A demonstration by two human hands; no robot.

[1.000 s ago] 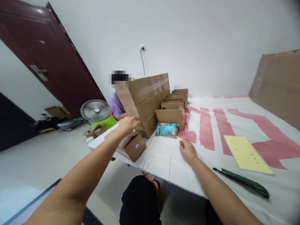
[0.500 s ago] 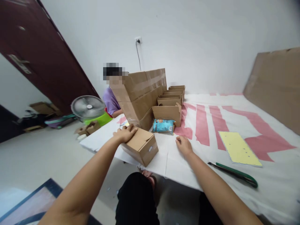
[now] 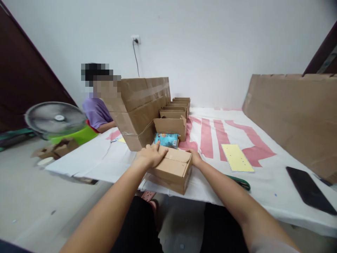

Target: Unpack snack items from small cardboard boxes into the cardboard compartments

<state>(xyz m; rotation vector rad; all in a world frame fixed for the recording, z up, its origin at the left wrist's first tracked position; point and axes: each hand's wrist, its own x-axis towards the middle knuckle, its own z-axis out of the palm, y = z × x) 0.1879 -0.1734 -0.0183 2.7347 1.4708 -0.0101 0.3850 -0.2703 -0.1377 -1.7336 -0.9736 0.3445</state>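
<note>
A closed cardboard box (image 3: 172, 168) lies at the near edge of the cloth-covered table. My left hand (image 3: 152, 154) rests on its top left part with the fingers spread. At the box's far right corner is my right hand (image 3: 194, 157), its fingers partly hidden behind the box, so its grip is unclear. Just beyond the box lies a blue packet (image 3: 166, 140). Behind that, a row of open cardboard boxes (image 3: 170, 125) runs toward the wall, beside a tall stack of taped boxes (image 3: 142, 109).
A yellow card (image 3: 237, 158), a green cutter (image 3: 239, 182) and a black phone (image 3: 309, 188) lie on the right. A large cardboard sheet (image 3: 289, 116) stands behind them. A person in purple (image 3: 97, 110) sits behind the stack, near a fan (image 3: 59, 117).
The view has turned to the right, bringing the phone into sight. The box has turned on the table, and my right hand has come from the cloth to its right side.
</note>
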